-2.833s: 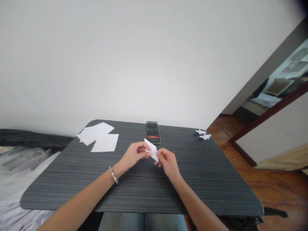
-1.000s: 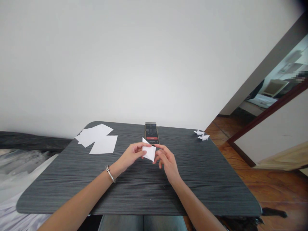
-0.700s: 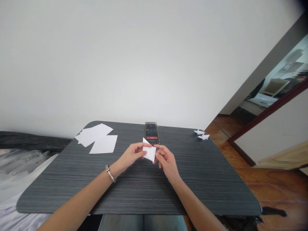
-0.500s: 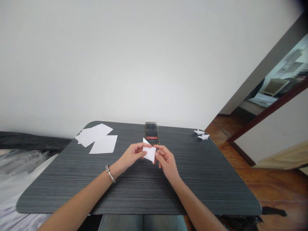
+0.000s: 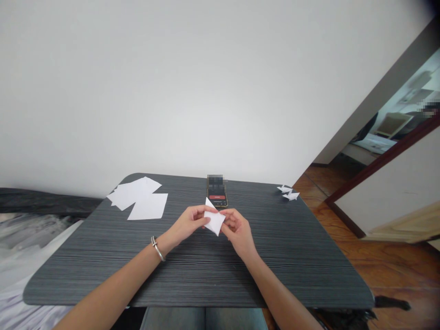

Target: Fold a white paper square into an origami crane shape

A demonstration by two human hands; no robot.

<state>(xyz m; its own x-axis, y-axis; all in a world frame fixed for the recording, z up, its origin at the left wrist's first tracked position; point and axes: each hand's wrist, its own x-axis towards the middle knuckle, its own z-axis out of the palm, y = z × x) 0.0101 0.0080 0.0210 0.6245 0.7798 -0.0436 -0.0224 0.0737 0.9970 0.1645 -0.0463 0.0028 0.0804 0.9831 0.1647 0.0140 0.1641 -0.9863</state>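
Folded white paper (image 5: 215, 222) sat mid-frame between your hands, lifted clear of the dark grey table (image 5: 261, 275); your left hand (image 5: 187, 224) and right hand (image 5: 239, 232) pinched opposite sides, holding it steady.

"What's ahead of the left hand (image 5: 187, 224) and right hand (image 5: 239, 231)?"

"The phone (image 5: 217, 198), just past the folded paper (image 5: 215, 222)."

"And sideways?"

"Going left, a hand passes over the surface (image 5: 257, 270) as far as the paper sheets (image 5: 147, 206). Going right, the paper cranes (image 5: 290, 195) sit well apart, near the far edge."
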